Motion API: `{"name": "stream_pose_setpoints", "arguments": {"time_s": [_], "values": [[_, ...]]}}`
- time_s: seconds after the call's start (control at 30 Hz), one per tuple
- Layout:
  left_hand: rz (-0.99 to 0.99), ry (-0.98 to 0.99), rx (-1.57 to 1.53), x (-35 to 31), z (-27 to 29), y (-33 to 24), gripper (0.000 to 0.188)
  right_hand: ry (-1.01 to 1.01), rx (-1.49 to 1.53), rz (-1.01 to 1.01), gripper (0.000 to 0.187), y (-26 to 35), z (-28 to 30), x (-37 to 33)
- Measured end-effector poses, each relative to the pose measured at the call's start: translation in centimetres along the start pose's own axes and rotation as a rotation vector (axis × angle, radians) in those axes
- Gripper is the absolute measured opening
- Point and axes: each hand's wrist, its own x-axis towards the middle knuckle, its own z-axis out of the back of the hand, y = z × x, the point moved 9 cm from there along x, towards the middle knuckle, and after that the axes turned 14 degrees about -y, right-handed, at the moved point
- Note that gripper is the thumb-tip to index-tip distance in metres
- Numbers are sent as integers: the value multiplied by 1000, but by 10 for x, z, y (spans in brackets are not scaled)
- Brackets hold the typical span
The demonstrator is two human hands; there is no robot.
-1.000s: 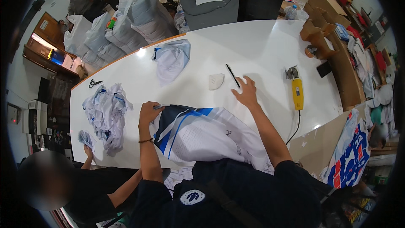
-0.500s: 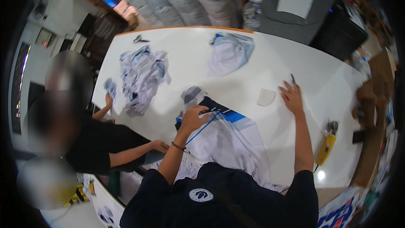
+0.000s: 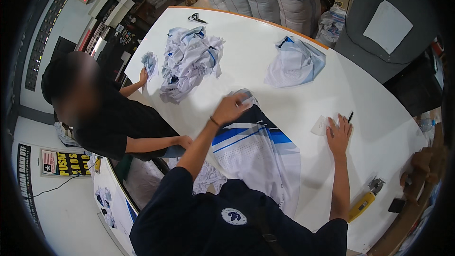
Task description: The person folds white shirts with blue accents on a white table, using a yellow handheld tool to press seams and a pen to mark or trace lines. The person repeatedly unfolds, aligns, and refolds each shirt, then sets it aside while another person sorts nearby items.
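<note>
A white sports-jersey panel [image 3: 258, 154] with blue and black stripes and a dotted pattern lies in front of me, its near end against my shirt. My left hand [image 3: 231, 109] is over its far end, at a folded grey corner [image 3: 244, 96]. Its fingertips are smeared, so their grip is unclear. My right hand [image 3: 338, 135] rests flat on the table with fingers spread, holding nothing. Beside its fingers lie a small white piece [image 3: 320, 125], paper or cloth, and a black pen [image 3: 350, 116].
A crumpled heap of white-blue fabric [image 3: 189, 64], scissors [image 3: 196, 18] and another fabric bundle [image 3: 296, 64] lie on the white table [image 3: 241, 50]. A yellow hand-held cutter [image 3: 362, 206] is at right. At left a co-worker's hand [image 3: 143, 76] touches a small cloth piece [image 3: 149, 61].
My left hand has moved from the black stripe to the panel's far grey corner. My right hand has shifted beside the small white piece. The panel lies flatter; the whole view has turned.
</note>
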Motion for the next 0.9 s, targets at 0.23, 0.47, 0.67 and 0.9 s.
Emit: {"name": "stream_pose_setpoints", "arguments": {"time_s": [0.23, 0.47, 0.67, 0.9], "values": [[104, 424, -161, -121, -64, -39, 30, 228, -211, -46, 67, 45, 6, 2], [68, 510, -94, -150, -68, -59, 30, 44, -253, -74, 70, -8, -11, -5], [122, 507, -62, -151, -44, -39, 30, 71, -479, -315, 68, -134, 1, 18], [51, 904, -27, -220, -50, -15, 24, -44, -552, -558, 61, -155, 41, 8]]}}
